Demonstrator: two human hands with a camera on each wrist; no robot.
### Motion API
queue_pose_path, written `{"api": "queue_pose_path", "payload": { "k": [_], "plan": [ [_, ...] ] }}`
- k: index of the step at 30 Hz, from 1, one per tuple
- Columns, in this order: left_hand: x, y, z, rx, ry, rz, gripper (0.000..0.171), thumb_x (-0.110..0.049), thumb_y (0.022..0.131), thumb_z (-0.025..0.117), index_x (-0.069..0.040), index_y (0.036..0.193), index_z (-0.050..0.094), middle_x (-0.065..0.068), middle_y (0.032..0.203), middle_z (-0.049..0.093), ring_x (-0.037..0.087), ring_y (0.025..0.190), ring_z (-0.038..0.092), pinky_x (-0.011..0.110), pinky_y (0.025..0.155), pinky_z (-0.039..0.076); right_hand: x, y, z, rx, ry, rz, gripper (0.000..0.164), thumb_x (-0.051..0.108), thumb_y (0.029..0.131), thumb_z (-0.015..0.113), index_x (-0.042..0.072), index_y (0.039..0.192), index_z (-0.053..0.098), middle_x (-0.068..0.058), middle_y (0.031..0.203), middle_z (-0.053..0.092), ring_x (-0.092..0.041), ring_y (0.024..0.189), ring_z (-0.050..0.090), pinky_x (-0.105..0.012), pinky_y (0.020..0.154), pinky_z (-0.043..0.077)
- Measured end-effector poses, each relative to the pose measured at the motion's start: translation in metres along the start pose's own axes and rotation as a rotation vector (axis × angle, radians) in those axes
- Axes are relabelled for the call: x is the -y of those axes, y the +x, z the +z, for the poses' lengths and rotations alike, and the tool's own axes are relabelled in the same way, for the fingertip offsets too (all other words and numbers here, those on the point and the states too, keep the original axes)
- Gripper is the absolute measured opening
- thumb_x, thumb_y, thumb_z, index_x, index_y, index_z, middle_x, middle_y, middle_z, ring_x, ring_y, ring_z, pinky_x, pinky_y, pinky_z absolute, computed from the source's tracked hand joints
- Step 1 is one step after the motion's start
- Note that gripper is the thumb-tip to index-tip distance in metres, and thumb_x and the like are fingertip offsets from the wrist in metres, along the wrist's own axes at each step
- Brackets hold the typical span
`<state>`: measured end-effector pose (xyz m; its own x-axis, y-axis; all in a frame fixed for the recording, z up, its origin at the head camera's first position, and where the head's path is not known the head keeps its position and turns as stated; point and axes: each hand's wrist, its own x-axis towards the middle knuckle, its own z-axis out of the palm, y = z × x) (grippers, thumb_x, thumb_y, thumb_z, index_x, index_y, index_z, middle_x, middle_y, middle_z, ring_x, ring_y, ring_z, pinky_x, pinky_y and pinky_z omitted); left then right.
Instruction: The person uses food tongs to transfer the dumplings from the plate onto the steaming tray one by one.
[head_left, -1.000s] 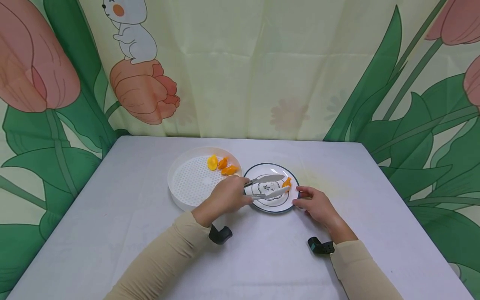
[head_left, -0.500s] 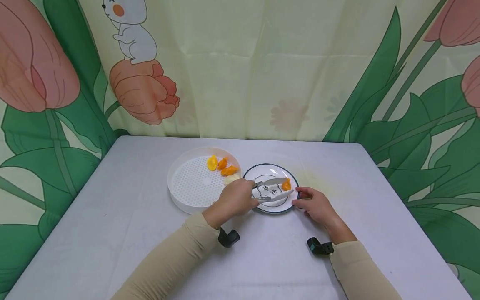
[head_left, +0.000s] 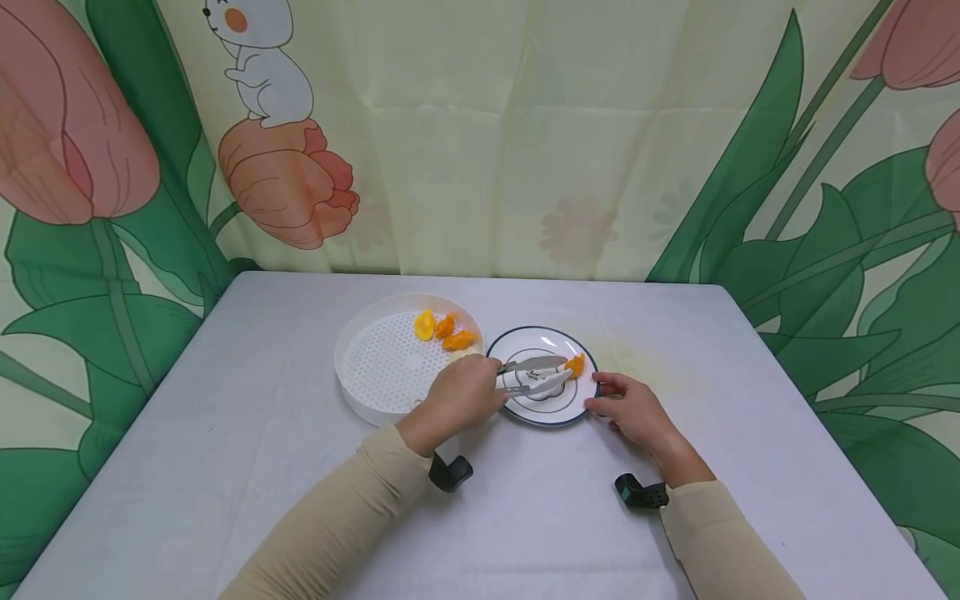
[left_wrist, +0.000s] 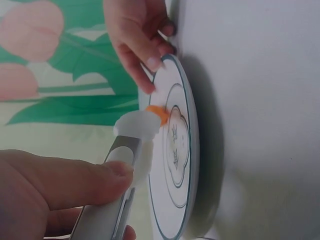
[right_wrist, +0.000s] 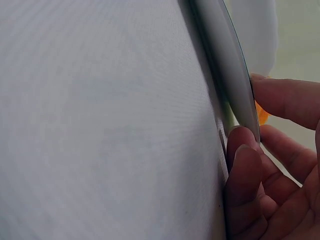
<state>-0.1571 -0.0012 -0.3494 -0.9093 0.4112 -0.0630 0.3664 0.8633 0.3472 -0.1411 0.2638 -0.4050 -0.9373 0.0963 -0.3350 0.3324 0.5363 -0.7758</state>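
My left hand grips a pair of tongs by the handle, thumb on top in the left wrist view. The tongs' pale arms are spread above a white plate with a dark blue rim. A small orange piece lies near the plate's right side, just beyond the tong tips; whether they touch it I cannot tell. My right hand pinches the plate's right edge; in the right wrist view a fingertip lies over the rim, with other fingers under it.
Left of the plate stands a round white tray with a perforated floor. It holds a yellow piece and two orange pieces. A pale piece there is partly hidden by my left hand. A patterned curtain hangs behind the white table.
My left hand moved right with the tongs around the orange piece, then drew back slightly left. The piece shifted a little on the plate. My right hand stayed at the rim.
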Motion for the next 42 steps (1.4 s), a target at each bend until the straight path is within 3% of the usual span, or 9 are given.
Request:
{"api": "queue_pose_path", "payload": {
  "k": [14, 22, 33, 42],
  "plan": [
    [-0.007, 0.007, 0.004, 0.043, -0.046, -0.054, 0.028, -0.022, 0.090, 0.076, -0.003, 0.110, 0.071, 0.003, 0.079, 0.059, 0.019, 0.071, 0.056, 0.026, 0.058, 0.045, 0.000, 0.002, 0.000, -0.004, -0.003, -0.020, 0.063, 0.026, 0.092, 0.074, 0.008, 0.147, 0.048, -0.018, 0.133, 0.051, -0.029, 0.105, 0.050, -0.029, 0.075, 0.050],
    [-0.004, 0.005, 0.000, 0.007, -0.037, -0.038, 0.023, -0.020, 0.090, 0.076, -0.005, 0.106, 0.072, 0.001, 0.077, 0.059, 0.020, 0.070, 0.056, 0.028, 0.059, 0.044, 0.001, 0.002, 0.000, -0.005, -0.008, -0.009, 0.063, 0.026, 0.092, 0.073, 0.010, 0.148, 0.048, -0.018, 0.135, 0.050, -0.030, 0.109, 0.049, -0.028, 0.076, 0.049],
    [0.009, -0.004, -0.014, -0.018, -0.109, -0.051, 0.032, -0.018, 0.090, 0.074, -0.004, 0.119, 0.070, 0.003, 0.089, 0.065, 0.020, 0.073, 0.055, 0.028, 0.059, 0.044, 0.001, 0.001, 0.001, -0.009, -0.002, -0.002, 0.063, 0.026, 0.092, 0.073, 0.010, 0.148, 0.048, -0.017, 0.134, 0.050, -0.030, 0.109, 0.049, -0.028, 0.076, 0.049],
    [0.039, -0.020, -0.030, -0.090, -0.028, -0.083, 0.033, -0.022, 0.086, 0.080, -0.008, 0.115, 0.071, 0.003, 0.095, 0.069, 0.021, 0.077, 0.059, 0.035, 0.064, 0.050, -0.003, 0.001, 0.002, -0.016, 0.010, -0.015, 0.062, 0.023, 0.092, 0.073, 0.007, 0.147, 0.048, -0.019, 0.136, 0.049, -0.030, 0.109, 0.049, -0.029, 0.076, 0.049]
  ]
}}
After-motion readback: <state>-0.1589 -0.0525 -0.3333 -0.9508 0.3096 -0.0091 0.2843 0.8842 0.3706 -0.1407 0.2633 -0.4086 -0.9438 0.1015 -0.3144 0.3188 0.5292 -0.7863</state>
